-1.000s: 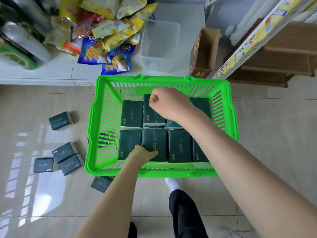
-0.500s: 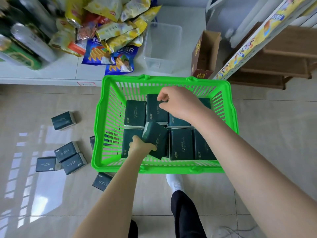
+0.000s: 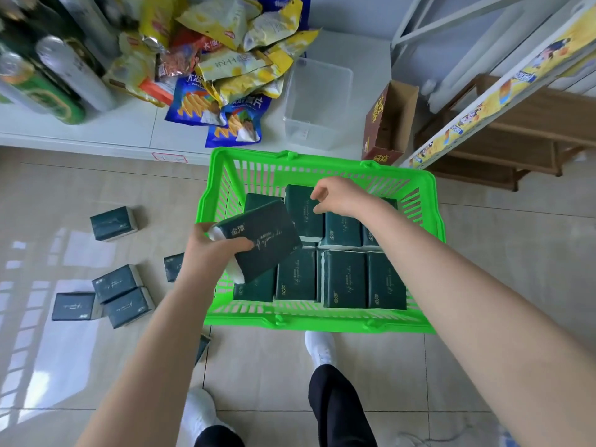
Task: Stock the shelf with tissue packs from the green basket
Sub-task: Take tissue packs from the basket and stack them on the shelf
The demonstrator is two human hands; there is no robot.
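Observation:
A green basket [image 3: 322, 321] stands on the tiled floor in front of me, with several dark green tissue packs [image 3: 345, 279] lying flat inside. My left hand [image 3: 209, 253] grips one tissue pack [image 3: 264, 240] by its end and holds it tilted above the basket's left side. Over the back row of packs hovers my right hand [image 3: 342, 196], its fingers loosely curled and holding nothing. The low white shelf [image 3: 96, 130] lies just beyond the basket.
Several loose tissue packs [image 3: 119, 295] lie on the floor to the left. On the shelf are snack bags [image 3: 225, 59], cans [image 3: 48, 82], a clear plastic bin [image 3: 316, 104] and an open cardboard box [image 3: 387, 124]. A wooden rack [image 3: 516, 130] stands at the right.
My left hand has lifted a tissue pack out of the front row, up and to the left. My right hand's fist has loosened over the back packs.

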